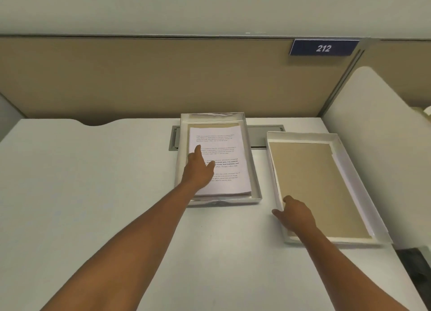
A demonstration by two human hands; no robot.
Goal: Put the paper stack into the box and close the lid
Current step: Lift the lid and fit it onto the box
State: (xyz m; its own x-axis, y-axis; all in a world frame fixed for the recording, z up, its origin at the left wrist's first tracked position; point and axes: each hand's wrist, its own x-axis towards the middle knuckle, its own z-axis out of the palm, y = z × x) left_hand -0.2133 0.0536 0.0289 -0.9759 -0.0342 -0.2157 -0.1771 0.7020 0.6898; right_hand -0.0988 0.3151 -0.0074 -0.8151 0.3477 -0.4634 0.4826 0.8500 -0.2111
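Note:
A shallow white box point(255, 180) with a tan bottom lies at the desk's far middle. The printed paper stack point(224, 157) rests inside it. My left hand point(198, 168) lies flat on the stack's left part, fingers spread, holding nothing. To the right, the lid point(349, 166) lies upside down, white-rimmed with a tan inside. My right hand point(295, 215) is at the lid's near left corner, thumb outside the rim and fingers over the edge, gripping it.
The white desk point(105, 182) runs to a tan partition point(163, 77) behind the box. A grey cable slot point(265, 136) sits in the desk behind box and lid. A blue sign reading 212 point(324, 48) hangs at the upper right. A white side panel point(373, 136) borders the right.

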